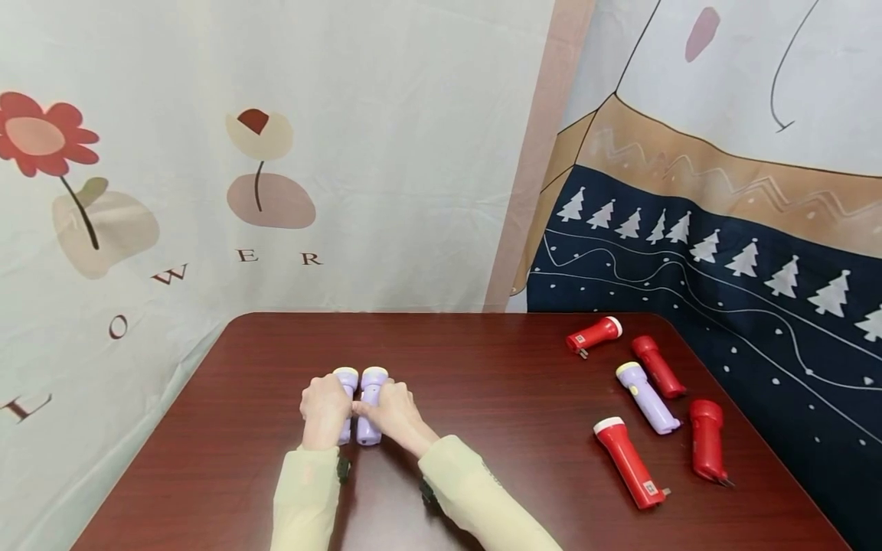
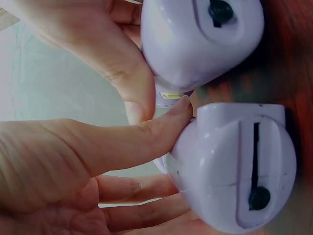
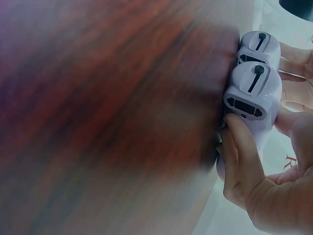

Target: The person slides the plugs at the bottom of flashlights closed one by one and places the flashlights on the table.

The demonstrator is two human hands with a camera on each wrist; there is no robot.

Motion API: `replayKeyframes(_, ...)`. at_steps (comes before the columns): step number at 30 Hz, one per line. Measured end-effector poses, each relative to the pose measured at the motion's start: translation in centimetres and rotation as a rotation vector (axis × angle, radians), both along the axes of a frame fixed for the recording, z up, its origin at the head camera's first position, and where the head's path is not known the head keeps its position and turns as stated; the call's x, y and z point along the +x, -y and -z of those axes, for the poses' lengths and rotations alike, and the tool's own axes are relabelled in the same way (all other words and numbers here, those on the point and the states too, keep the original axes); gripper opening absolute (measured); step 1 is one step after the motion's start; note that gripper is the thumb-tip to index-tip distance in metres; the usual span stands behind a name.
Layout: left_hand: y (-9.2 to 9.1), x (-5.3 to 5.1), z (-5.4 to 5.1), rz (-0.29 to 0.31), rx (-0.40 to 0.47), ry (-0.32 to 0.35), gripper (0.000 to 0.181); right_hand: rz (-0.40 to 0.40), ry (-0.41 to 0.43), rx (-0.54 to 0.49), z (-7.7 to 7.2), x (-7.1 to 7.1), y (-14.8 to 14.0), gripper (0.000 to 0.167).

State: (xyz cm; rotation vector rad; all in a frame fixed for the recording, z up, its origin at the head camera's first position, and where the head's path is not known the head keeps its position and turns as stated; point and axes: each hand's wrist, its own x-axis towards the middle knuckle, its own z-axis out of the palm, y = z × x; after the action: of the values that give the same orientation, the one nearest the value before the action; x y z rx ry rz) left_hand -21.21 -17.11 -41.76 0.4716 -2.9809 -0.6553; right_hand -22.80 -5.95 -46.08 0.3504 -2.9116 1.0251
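Two light-purple flashlights lie side by side on the dark red-brown table, pale lens ends pointing away from me. My left hand grips the left flashlight, covering much of its barrel. The right flashlight is held by my right hand, whose thumb reaches across toward the left hand. In the left wrist view, the rear end of the left flashlight shows a dark slot, and the right flashlight is just above it. The right wrist view shows my right hand's fingers curled around the right flashlight.
At the table's right side lie several red flashlights: one at the back, one near the edge, one at front and one far right. Another purple flashlight lies among them. Printed cloth hangs behind the table.
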Motion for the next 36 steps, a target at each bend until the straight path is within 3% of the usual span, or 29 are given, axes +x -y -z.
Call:
replayKeyframes(3,0.03,-0.03,0.03,0.007,-0.010,0.003,0.052,-0.005,-0.024,0.030,-0.05,0.08,0.06,0.048)
replayKeyframes(11,0.19,-0.25,0.17,0.002,-0.013,0.016,0.057,-0.014,-0.098,0.247,-0.28,0.12,0.13,0.049)
replayKeyframes(18,0.19,-0.24,0.08,0.004,-0.024,0.022,0.054,-0.033,-0.056,0.218,-0.47,0.18,0.09,0.047)
replayKeyframes(28,0.15,-0.14,-0.02,0.010,-0.007,0.015,0.046,-0.052,-0.086,0.155,-0.51,0.12,0.01,0.040)
replayKeyframes(36,0.16,-0.07,-0.02,0.011,-0.012,0.023,0.050,-0.058,-0.113,0.204,-0.34,0.21,0.18,0.046)
